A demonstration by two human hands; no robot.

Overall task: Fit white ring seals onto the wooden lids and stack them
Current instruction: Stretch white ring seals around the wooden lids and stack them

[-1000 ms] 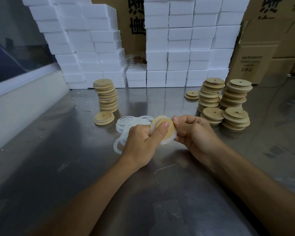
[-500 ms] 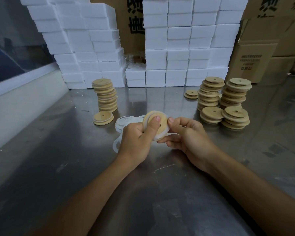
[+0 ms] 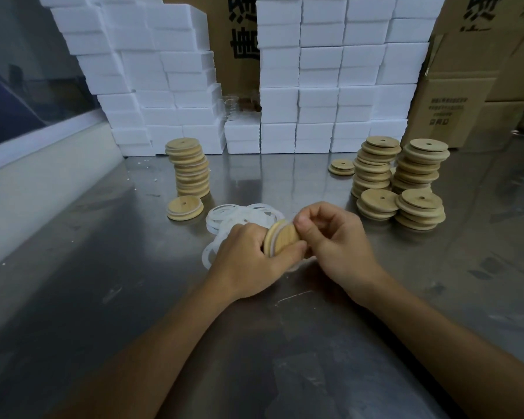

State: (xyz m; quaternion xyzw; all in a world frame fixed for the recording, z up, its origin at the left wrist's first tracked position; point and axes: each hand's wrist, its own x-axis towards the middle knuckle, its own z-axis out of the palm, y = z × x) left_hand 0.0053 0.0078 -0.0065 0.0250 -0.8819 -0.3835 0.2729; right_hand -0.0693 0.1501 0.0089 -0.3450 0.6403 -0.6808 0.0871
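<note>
A wooden lid (image 3: 280, 238) is held on edge above the steel table (image 3: 103, 282), gripped by the left hand (image 3: 248, 261) and pinched by the right hand (image 3: 336, 237); loose white ring seals (image 3: 239, 214) lie just behind; lid stacks (image 3: 406, 176) stand right.

At frame centre the left hand (image 3: 248, 255) and right hand (image 3: 336, 237) hold one wooden lid (image 3: 280, 238) tilted on edge between them, a white seal (image 3: 269, 247) showing along its rim. The left thumb presses the lid's face; the right fingers curl at its upper edge. Behind the hands a heap of loose seals (image 3: 239, 216) lies on the steel desk (image 3: 103, 267). Left of centre a tall lid stack (image 3: 189, 167) stands with a single lid (image 3: 185, 207) just in front. At right stand four more stacks (image 3: 401, 179), and one low pile (image 3: 341, 167) beside them. White foam blocks (image 3: 330, 74) and cartons (image 3: 454, 101) line the top.
</note>
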